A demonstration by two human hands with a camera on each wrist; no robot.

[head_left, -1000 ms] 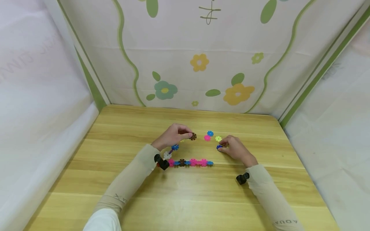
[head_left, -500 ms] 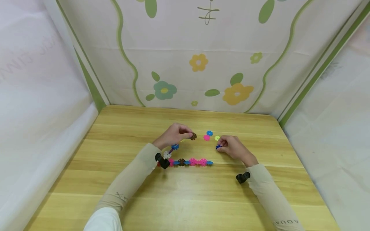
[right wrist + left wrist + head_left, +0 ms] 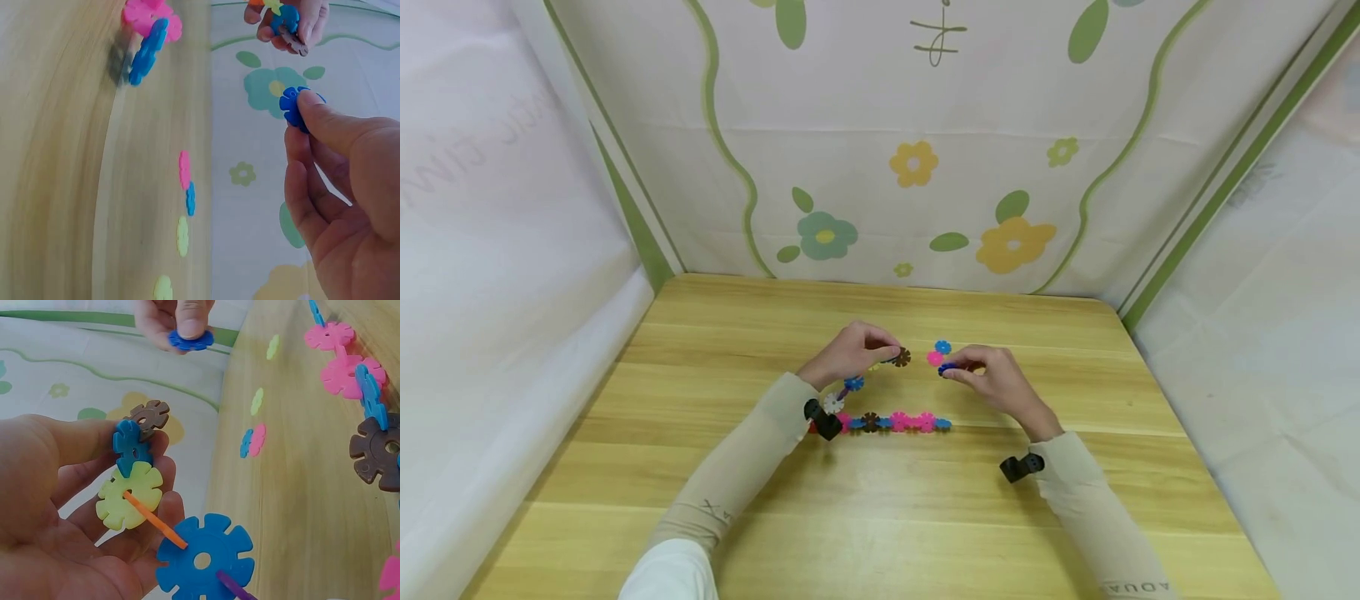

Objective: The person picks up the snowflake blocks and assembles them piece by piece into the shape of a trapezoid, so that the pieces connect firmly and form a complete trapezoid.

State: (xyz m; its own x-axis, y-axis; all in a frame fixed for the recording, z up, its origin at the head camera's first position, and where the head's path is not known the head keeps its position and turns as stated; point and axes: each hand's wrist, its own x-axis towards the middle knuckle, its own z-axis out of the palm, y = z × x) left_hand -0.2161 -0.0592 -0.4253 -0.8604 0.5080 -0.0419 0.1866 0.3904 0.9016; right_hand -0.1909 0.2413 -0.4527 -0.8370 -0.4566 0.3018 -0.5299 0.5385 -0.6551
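My left hand [image 3: 848,353] holds up the end of a chain of notched plastic snowflake discs. Its thumb and fingers pinch a blue disc [image 3: 129,445], with a brown disc [image 3: 149,416] slotted in at the tip. Below them hang a yellow disc [image 3: 129,495], an orange one seen edge-on, and a larger-looking blue one [image 3: 219,545]. Between thumb and forefinger, my right hand [image 3: 1000,379] pinches a loose dark blue snowflake disc [image 3: 292,109]. That disc is a short way right of the brown tip, apart from it. A white disc [image 3: 832,403] continues the chain near my left wrist.
The chain's lower row, with a pink disc [image 3: 899,421] and others, runs across the wooden table [image 3: 880,517]. Loose pink [image 3: 935,358] and light blue [image 3: 943,347] discs lie behind. Two yellow discs [image 3: 182,236] lie near them. A patterned cloth [image 3: 850,100] hangs at the back.
My right hand has moved left and slightly away from me with the dark blue disc, closer to the brown tip. The left hand stays nearly still with the chain.
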